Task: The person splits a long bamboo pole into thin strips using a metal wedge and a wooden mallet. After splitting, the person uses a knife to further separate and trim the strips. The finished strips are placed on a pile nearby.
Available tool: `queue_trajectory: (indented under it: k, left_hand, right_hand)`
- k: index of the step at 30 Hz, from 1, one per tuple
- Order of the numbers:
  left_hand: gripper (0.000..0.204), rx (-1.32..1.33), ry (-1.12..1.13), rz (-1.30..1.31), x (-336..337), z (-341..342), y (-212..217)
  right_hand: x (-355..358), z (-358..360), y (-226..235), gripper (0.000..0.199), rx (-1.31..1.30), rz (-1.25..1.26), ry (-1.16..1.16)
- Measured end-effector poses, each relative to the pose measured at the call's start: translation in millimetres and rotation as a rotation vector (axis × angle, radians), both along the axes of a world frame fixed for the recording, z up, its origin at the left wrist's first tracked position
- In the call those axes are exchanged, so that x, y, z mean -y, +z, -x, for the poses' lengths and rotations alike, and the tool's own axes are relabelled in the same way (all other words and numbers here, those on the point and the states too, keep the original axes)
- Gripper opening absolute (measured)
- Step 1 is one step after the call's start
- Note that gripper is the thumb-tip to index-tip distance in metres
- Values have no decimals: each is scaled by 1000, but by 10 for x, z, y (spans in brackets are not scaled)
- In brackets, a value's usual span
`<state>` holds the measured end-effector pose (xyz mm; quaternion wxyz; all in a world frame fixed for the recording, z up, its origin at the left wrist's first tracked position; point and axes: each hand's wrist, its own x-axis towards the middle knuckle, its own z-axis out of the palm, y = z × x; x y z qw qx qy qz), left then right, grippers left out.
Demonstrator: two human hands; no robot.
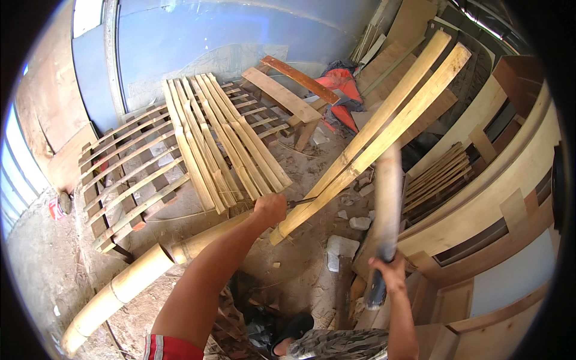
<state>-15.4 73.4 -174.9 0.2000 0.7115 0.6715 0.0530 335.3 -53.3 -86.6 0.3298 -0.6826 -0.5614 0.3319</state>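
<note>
My left hand point(272, 208) is closed around the handle of a knife point(298, 203). Its dark blade reaches into the lower part of a bamboo pole point(366, 157), which stands slanting and is split lengthwise into two halves that spread apart toward the top. In my right hand point(391, 271), to the right of the bamboo, is a wooden club point(389, 198) with a dark grip end. The club points upward and is smeared by motion; it appears apart from the knife. A thick round bamboo pole point(139, 273) lies on the ground under my left forearm.
Split bamboo strips point(219, 138) lie across a slatted wooden pallet point(123, 174) at the left. Behind stands a low wooden bench point(282, 95) beside an orange and dark cloth point(341, 87). Curved wooden panels point(480, 210) crowd the right side. Rubble point(341, 247) litters the dirt floor.
</note>
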Motion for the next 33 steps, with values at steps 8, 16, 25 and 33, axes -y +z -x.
queue_trajectory:
  k: [8, 16, 25, 33]
  left_hand:
    - [18, -33, -16, -9, -77, -141, 5]
    - [20, -23, -11, 30, 81, 40, -12]
    - [15, -16, 11, -71, 92, 17, -178]
    - [24, 12, 38, 50, 233, 93, -303]
  right_hand:
    - [-62, -15, -656, 44, 115, -241, -39]
    - [13, 51, -418, 65, 136, 137, 70]
    - [-124, 302, -763, 49, -103, -384, -55]
    - [196, 203, -739, 63, 78, 182, 69]
